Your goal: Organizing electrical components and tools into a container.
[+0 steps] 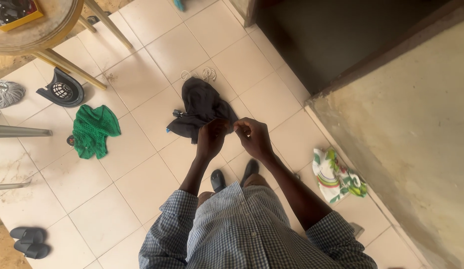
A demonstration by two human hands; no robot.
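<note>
The black garment (202, 107) is dark, soft and crumpled, hanging in loose folds above the tiled floor (142, 164). The left hand (211, 138) and right hand (253, 137) meet at its lower edge, each grip pinched shut on the fabric. Left of the garment, a green knitted cloth (94, 130) lies on the pale square tiles, with a round worktop (42, 30) beyond. Right of it, a patterned cloth (336, 177) rests by a plastered wall (416, 139).

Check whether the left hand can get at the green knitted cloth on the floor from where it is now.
Probably not as it stands: the left hand is gripping the black garment, and the green cloth lies well off to its side on the tiles.
</note>
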